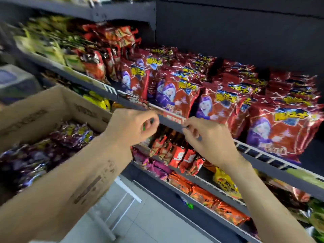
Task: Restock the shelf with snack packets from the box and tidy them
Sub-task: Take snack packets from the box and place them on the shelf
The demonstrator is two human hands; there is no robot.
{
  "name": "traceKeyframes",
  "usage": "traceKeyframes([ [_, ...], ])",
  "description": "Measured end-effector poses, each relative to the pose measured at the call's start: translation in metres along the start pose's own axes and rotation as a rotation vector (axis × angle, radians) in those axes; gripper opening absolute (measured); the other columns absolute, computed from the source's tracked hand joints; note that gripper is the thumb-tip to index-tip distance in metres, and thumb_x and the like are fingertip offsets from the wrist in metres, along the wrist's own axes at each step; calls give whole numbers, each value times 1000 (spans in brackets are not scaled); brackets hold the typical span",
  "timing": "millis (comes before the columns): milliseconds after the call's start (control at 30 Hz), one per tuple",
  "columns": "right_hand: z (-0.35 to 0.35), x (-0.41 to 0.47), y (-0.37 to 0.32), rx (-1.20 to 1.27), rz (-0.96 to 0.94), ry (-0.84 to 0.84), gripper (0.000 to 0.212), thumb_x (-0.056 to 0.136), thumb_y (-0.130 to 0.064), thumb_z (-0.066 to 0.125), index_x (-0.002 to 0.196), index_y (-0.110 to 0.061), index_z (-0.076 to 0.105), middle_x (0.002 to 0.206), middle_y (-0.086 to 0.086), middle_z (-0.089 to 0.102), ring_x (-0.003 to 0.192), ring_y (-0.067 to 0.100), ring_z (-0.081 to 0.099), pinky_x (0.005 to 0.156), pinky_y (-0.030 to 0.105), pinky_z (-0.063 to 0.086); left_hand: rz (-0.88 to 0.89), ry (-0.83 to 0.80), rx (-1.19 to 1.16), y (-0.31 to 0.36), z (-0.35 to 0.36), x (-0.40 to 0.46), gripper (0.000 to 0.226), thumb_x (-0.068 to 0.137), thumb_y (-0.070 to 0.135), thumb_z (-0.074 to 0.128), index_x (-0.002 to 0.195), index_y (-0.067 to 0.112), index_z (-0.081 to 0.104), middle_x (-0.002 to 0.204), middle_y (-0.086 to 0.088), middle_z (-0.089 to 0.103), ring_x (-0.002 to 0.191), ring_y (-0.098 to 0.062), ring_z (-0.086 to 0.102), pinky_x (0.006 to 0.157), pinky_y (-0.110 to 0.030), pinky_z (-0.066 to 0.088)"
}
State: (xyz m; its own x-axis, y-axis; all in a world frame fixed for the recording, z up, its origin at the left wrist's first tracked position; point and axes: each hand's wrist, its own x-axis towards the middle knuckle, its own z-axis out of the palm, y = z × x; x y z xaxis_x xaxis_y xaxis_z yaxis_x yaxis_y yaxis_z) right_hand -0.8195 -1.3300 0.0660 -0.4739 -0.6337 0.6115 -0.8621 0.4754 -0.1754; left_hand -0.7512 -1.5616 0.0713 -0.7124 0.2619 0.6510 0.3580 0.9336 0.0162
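While the red snack packets (177,95) stand packed in rows along the middle shelf (173,122), upright and leaning on one another, both hands sit right at that shelf's front edge. Left hand (133,127) has its fingers curled in, thumb meeting fingertips near the edge strip, with a flash of something green inside the grip — too small and blurred to name, so I can't tell what it pinches. Right hand (208,139), just beside it, has fingers curled too, fingertips against the grey edge of the shelf close to the red price label (172,118); whether that grip holds anything, I cannot tell. Off to the left, the cardboard box (52,106) sits open, filled with purple foil packets (57,142), and the left forearm crosses in front of it. Below the hands, a lower shelf (201,181) carries orange, red and magenta packets (177,156), some tilted. Up and to the left, green and yellow bags (45,42) fill the far stretch, blurred. Pale floor tiles (140,221) show at the bottom.
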Motion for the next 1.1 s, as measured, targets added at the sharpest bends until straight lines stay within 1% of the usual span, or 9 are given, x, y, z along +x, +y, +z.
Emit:
traceKeyframes([
  [133,59,50,-58,96,-82,-494,21,95,-37,50,111,-29,60,93,-15,66,85,12,64,68,36,52,-339,-295,97,-75,-59,-93,31,80,46,45,91,30,69,62,15,60,56,-6,61,47,-11,30],
  [233,111,88,-102,159,-197,-665,25,97,-40,45,118,-32,56,102,-17,65,91,6,60,69,30,46,-525,-359,63,-129,-90,-165,37,82,47,40,97,30,69,79,14,66,71,-3,60,57,-18,42],
  [300,150,112,-129,221,-243,-695,23,97,-38,46,116,-31,57,101,-15,65,87,4,59,69,32,48,-612,-360,40,-164,-102,-209,37,83,44,40,99,27,69,82,13,63,75,-3,56,67,-23,47],
  [400,217,145,-162,300,-233,-764,19,95,-32,51,110,-28,62,99,-12,68,87,5,62,73,33,52,-690,-365,116,-213,-109,-265,28,83,34,50,100,24,70,92,7,67,83,-16,63,72,-29,51],
  [467,262,164,-179,303,-218,-802,17,93,-29,53,108,-28,63,99,-8,69,89,9,63,74,36,53,-730,-402,180,-244,-108,-292,19,83,20,62,99,25,70,97,7,68,89,-19,63,73,-28,50],
  [533,304,180,-191,276,-214,-823,17,92,-27,55,107,-27,63,102,-5,68,94,15,64,76,40,54,-742,-450,203,-272,-102,-308,22,81,13,66,100,24,70,97,5,68,90,-20,63,71,-28,50],
  [733,391,212,-203,148,-138,-854,34,92,-20,57,126,-20,54,129,3,55,120,24,49,94,38,44,-862,-457,160,-337,-76,-319,30,85,18,62,114,20,64,115,0,65,106,-25,59,85,-35,49],
  [900,440,222,-197,129,-184,-889,44,93,-18,56,136,-19,45,137,6,46,128,25,39,103,37,38,-920,-533,149,-366,-43,-329,40,86,23,62,125,20,56,121,-5,59,112,-26,53,90,-39,47],
  [1100,504,236,-201,166,-293,-910,47,94,-19,51,140,-17,41,141,7,41,129,26,37,104,36,34,-1081,-623,219,-393,-8,-349,56,86,25,61,138,16,43,133,-10,50,121,-28,47,94,-39,44],
])
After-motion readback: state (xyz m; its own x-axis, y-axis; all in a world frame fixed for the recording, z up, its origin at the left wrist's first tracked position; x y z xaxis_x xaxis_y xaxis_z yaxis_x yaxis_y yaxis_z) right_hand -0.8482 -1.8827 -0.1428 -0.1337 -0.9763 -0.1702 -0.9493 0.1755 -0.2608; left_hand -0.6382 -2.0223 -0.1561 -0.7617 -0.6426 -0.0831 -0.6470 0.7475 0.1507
